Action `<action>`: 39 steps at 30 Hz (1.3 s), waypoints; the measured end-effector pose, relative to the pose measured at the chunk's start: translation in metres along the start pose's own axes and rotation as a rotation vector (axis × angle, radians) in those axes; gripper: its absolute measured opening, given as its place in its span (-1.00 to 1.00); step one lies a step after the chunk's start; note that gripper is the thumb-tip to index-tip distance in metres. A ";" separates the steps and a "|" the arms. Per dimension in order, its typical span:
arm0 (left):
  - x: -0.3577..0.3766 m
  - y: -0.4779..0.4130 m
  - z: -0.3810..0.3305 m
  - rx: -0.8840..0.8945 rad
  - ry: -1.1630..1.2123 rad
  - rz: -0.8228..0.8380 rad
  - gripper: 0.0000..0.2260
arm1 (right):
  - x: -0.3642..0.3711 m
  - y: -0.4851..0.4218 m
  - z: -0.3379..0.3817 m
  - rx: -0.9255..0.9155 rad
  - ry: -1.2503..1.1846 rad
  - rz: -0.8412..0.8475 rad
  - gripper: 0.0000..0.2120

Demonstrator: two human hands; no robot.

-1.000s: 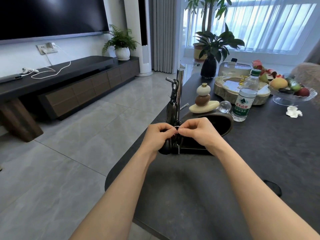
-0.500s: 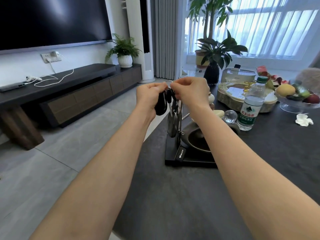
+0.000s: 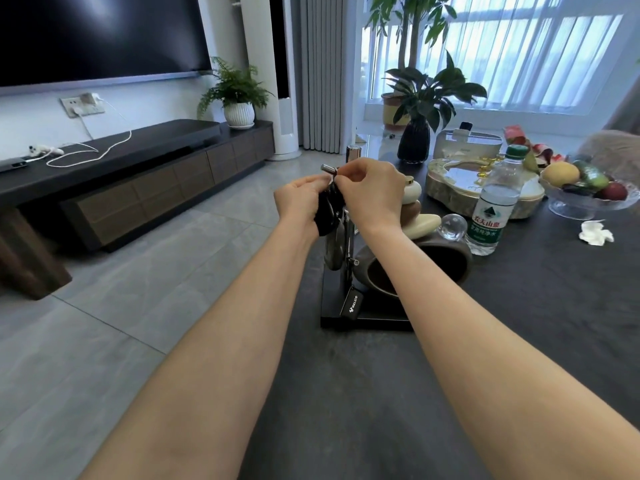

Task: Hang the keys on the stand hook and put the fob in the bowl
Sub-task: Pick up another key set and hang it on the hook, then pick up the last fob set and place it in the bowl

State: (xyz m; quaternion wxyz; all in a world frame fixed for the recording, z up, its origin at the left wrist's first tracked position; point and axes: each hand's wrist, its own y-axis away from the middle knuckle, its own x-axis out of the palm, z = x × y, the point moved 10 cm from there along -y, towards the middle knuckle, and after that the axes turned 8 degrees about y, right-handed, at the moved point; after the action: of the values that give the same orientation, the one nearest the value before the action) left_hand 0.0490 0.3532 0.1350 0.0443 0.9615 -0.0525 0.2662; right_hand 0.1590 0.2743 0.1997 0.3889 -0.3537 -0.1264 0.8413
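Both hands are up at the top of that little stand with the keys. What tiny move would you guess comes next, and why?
Probably slipping the ring over the tip of the hook. Both the left hand and right hand pinch the keys right beside that metal peg, and the bunch looks held rather than hanging free. The bowl waits below for the fob.

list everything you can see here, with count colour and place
stand: 1, metal post on black base, table's left edge
keys and fob: 1 bunch, dark, held up at the stand's hook
bowl: 1, dark brown, on the stand base
stacked stones: 1 pile, cream and brown, behind the bowl
glass ball: 1, clear, beside the stones
water bottle: 1, clear, green cap, right of the bowl
fruit bowl: 1, glass, far right
tray: 1, cream, behind the bottle
table: 1, dark grey
left hand: at the keys
right hand: at the hook
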 end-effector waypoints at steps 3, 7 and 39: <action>-0.005 0.010 0.006 -0.022 0.053 -0.051 -0.91 | -0.002 0.006 -0.008 0.016 -0.003 0.012 -0.85; -0.021 0.024 0.012 -0.008 0.047 -0.111 -0.75 | -0.009 0.018 -0.020 0.045 -0.022 0.015 -0.86; 0.043 0.231 0.235 -0.047 -1.039 0.377 -0.64 | -0.161 0.176 -0.267 0.543 0.385 0.243 -0.73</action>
State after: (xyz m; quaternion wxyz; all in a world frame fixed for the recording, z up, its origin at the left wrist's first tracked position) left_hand 0.1765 0.0943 -0.0305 -0.0142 0.9390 -0.2445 -0.2413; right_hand 0.3165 0.0209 0.0023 0.3823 -0.4018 0.2205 0.8024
